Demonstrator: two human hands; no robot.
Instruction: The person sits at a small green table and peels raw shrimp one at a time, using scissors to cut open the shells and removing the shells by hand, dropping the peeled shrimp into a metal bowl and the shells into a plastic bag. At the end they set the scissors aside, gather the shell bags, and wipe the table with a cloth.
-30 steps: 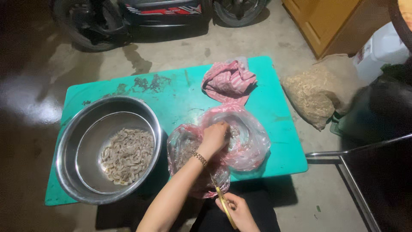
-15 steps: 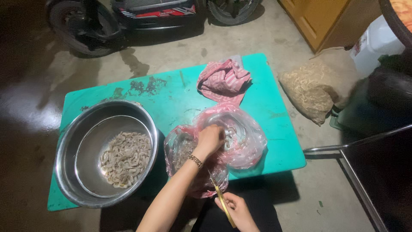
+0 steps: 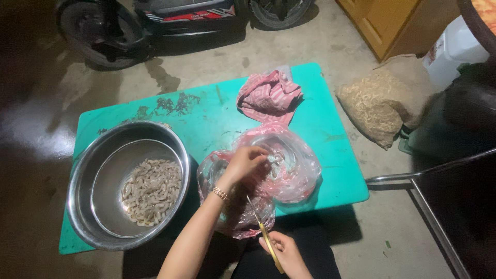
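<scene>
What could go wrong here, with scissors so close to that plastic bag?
The yellow-handled scissors in the right hand point toward the left hand reaching into the thin pink-tinted plastic bag; the blades might nick the forearm or tear the bag. The bag also overhangs the green table edge, so its contents could spill.

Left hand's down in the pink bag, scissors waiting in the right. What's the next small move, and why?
Probably lift one piece out of the pink plastic bag with the left hand and bring it toward the scissors. The left fingers are already inside the open bag, while the right hand holds the scissors near the table edge, apart from the bag. The steel bowl already holds pale pieces.
</scene>
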